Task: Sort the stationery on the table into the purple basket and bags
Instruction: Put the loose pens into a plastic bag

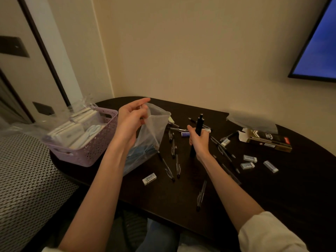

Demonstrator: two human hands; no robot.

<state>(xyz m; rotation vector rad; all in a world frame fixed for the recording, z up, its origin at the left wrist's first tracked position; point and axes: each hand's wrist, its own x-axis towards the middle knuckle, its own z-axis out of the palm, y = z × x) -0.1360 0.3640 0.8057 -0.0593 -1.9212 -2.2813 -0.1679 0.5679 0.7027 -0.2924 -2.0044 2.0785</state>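
Left hand (131, 118) pinches clear bag (154, 128), contents blurry; right hand (199, 140) grips upright black pens (199, 124), count unclear.

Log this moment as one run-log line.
left hand: holds clear bag open | right hand: grips black pens upright | purple basket: partly filled | erasers, pens: loose on table

Left hand (131, 118): pinches clear bag (153, 131) mouth
Right hand (199, 140): grips upright black pens (198, 124)
Desk (272, 188): scattered pens, erasers
Purple basket (91, 150): desk's left end
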